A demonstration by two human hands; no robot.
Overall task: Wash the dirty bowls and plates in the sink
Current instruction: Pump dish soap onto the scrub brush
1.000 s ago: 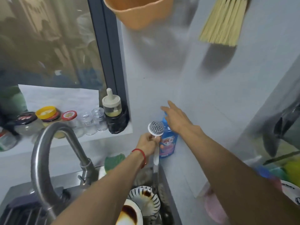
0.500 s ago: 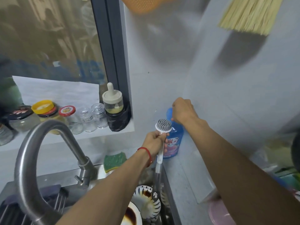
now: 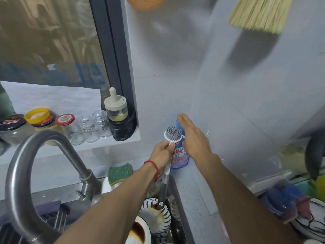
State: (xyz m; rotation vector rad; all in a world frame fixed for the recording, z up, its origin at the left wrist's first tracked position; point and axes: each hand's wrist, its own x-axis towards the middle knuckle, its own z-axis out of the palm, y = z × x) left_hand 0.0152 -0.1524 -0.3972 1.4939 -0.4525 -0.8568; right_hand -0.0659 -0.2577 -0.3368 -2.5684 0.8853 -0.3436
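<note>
The left hand [image 3: 162, 152] was curled round the white handle of a dish brush [image 3: 173, 134], which was held upright with its grey bristle head turned toward the camera and its dark lower handle hanging down over the sink [image 3: 177, 205]. A red cord [image 3: 154, 169] was worn on the left wrist. The right hand [image 3: 192, 138] was seen spread flat, fingers straight and together, laid against the upper part of a blue detergent bottle [image 3: 180, 160]; nothing was grasped by it. The bottle stood upright on the bench [image 3: 198, 194] in the corner of the wall, just behind the brush head and partly hidden by both hands.

Below the forearms, the task's dishes lay stacked in the sink: a striped bowl [image 3: 158, 217] stained brown inside, and beside it, nearer the camera, a plate [image 3: 139, 233] with a dark sauce patch. A green and yellow sponge [image 3: 119, 173] rested on the sink's rear ledge, right of the curved steel faucet [image 3: 29, 164].

On the window sill [image 3: 123, 143], jars [image 3: 42, 120] with coloured lids, clear glass jars and a lidded dispenser were lined up. A bundle of pale straw, a broom [image 3: 260, 13], was seen against the wall above. At the right edge, further crockery and coloured items were visible, too blurred to be identified.
</note>
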